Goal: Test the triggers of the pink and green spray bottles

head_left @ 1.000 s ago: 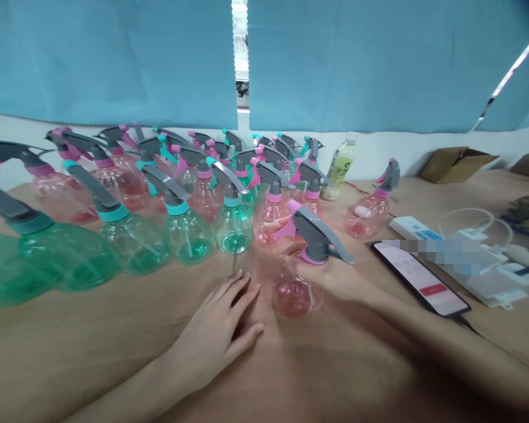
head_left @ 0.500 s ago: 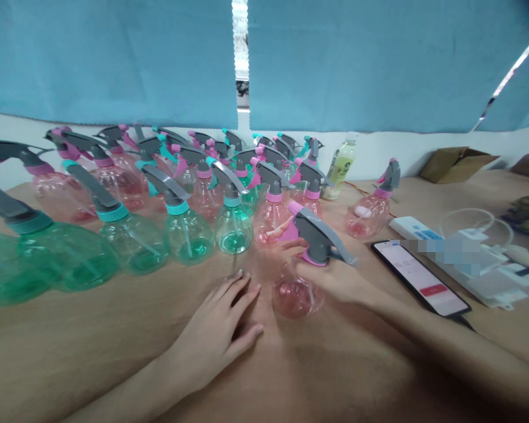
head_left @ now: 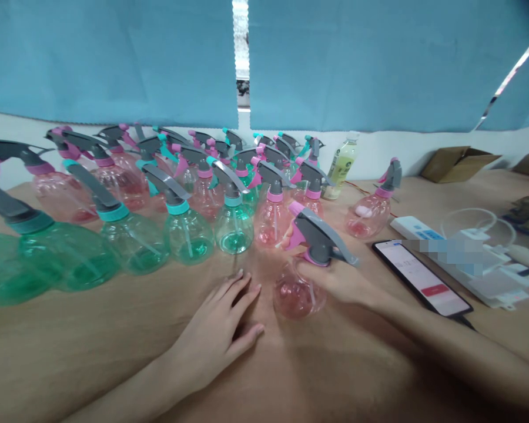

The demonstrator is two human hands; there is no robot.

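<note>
1. Our right hand (head_left: pixel 335 283) holds the pink sprayer (head_left: pixel 294 296) in a snug wrap just under its grey head (head_left: pixel 320 239). That is the narrowest part, so we judge it the easiest place for one hand to close round.
2. At least one fingertip reaches the pink trigger (head_left: pixel 296 236), presumably so that the same hand can both carry and squeeze. Whether we are pressing it, we cannot tell.
3. The pink sprayer stands near upright in front of us, right of our left hand; its base looks set on the table (head_left: pixel 127 335), which would take its weight. Its nozzle points left and away, so our arms lie clear of it.
4. Our left hand (head_left: pixel 223 320) holds nothing. It lies palm down, fingers loosely spread, probably just to rest or brace us.
5. The green sprayers (head_left: pixel 134 244) make a front row on the left, with more sprayers packed behind, upright, perhaps to save room.
6. One lone sprayer (head_left: pixel 370 212) stands to the right, well apart from that group; we cannot tell why.
7. The phone (head_left: pixel 423 277) lies face up beyond our right forearm, likely so its screen can be read, and the power strip (head_left: pixel 417 228) sits just beside it.
</note>
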